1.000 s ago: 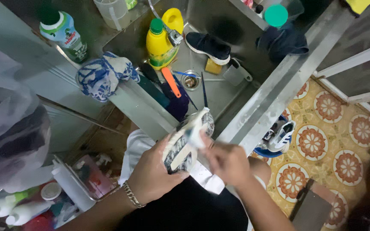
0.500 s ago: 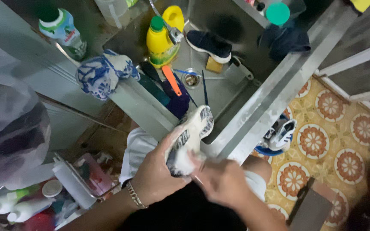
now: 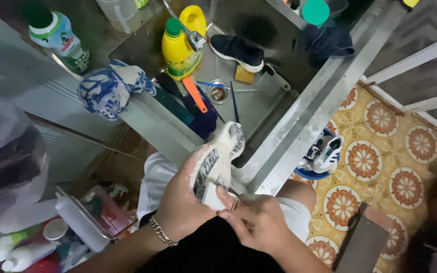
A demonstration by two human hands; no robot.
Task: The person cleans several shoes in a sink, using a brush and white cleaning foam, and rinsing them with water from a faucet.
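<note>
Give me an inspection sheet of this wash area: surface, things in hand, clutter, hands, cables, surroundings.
Surface: steel sink, wet.
Things in hand: soapy white shoe, toe over the sink rim.
Clutter: yellow bottle, dark shoe, orange brush, blue-white cloth.
Hands: left hand grips the shoe; right hand rubs its heel end.
Cables: nothing seen.
Surroundings: patterned floor tiles, sneakers in a blue basin.
</note>
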